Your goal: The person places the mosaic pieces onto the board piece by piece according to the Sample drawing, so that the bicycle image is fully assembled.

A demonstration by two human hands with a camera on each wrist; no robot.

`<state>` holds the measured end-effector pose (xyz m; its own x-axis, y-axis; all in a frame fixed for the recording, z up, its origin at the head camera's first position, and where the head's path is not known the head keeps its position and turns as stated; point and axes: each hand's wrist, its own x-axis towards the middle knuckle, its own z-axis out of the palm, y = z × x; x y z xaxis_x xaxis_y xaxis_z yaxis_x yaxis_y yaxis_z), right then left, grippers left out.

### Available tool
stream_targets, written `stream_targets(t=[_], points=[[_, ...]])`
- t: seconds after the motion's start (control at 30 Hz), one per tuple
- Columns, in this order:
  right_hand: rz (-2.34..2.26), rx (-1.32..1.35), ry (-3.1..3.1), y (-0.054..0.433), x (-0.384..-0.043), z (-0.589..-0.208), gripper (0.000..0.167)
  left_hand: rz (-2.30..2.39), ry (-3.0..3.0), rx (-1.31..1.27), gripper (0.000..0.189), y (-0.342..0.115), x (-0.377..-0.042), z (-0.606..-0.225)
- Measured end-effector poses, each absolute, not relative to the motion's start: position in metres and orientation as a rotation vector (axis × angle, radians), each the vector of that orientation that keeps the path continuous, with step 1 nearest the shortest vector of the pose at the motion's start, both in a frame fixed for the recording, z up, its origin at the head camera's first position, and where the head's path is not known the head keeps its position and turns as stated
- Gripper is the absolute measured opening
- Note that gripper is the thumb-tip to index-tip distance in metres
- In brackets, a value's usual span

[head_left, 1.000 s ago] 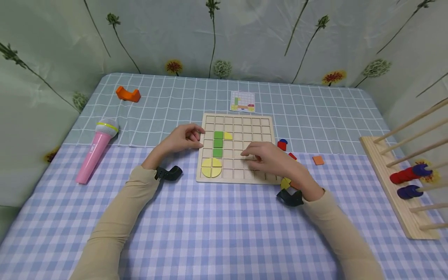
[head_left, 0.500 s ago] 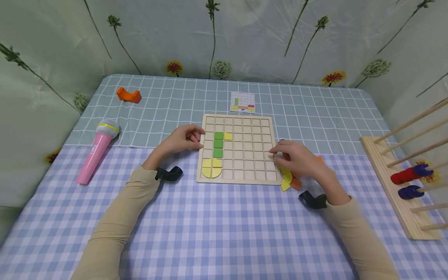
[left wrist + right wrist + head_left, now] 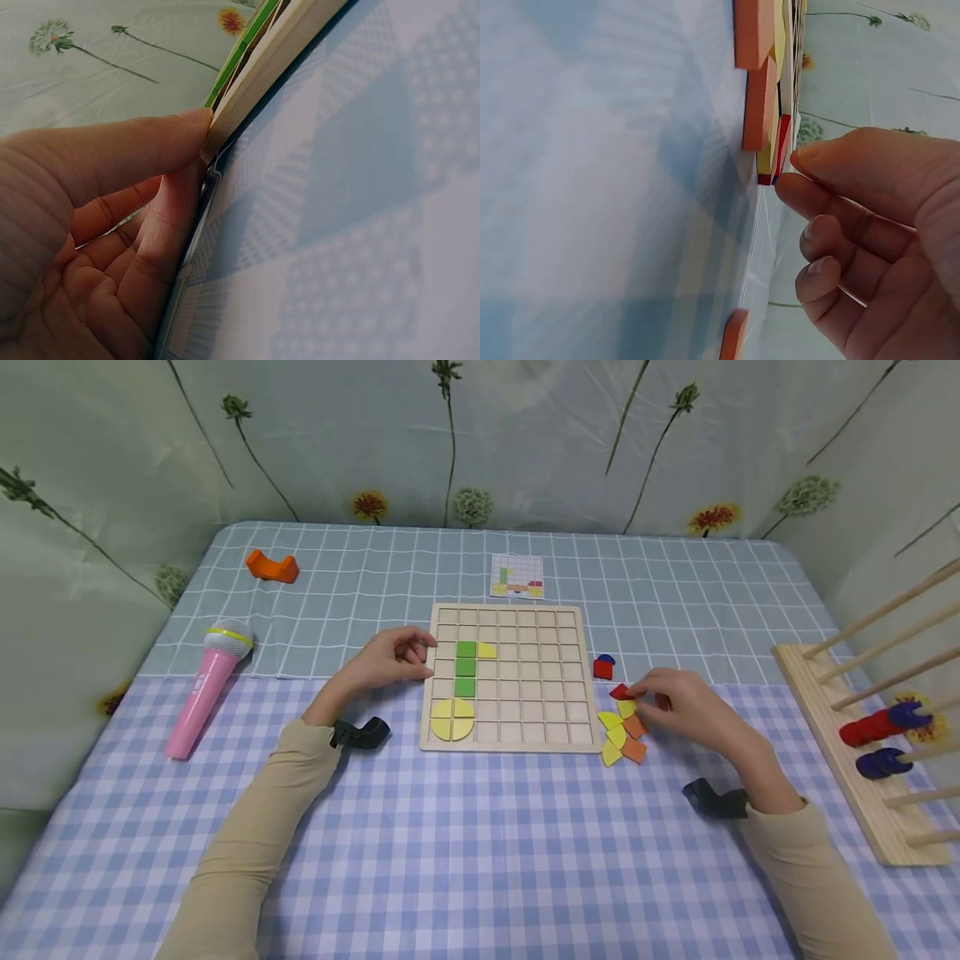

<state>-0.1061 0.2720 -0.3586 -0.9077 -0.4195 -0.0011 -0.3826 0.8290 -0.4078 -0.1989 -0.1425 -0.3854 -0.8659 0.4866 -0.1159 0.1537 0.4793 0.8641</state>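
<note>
The right hand point(image 3: 678, 700) has moved right, off the wooden board point(image 3: 528, 672), to the red piece point(image 3: 619, 692) right of centre, grip narrow, pinch uncertain; best take its edges, the left hand point(image 3: 388, 658), grip wide, steadying the board

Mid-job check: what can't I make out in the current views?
- Head: details on the card are too small to read exactly.
- Head: the right edge cuts off the wooden stand.
- Left wrist: the board is nearly edge-on, hiding its face.
- Right wrist: low angle; unclear whether the right hand grips the red piece.
- Right wrist: bottom edge crops one orange piece.
</note>
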Motion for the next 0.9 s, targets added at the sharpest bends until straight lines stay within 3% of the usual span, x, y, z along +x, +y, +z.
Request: stream_targets(t=[0.3,0.9], points=[[-0.562,-0.516,2.89,0.275,-0.095,-0.357,0.012,1.342,2.384,0.544,0.044,-0.144,-0.198,-0.384],[-0.546,-0.427,2.86,0.264,-0.086,-0.357,0.024,1.33,2.396,0.54,0.044,-0.143,-0.201,-0.387]])
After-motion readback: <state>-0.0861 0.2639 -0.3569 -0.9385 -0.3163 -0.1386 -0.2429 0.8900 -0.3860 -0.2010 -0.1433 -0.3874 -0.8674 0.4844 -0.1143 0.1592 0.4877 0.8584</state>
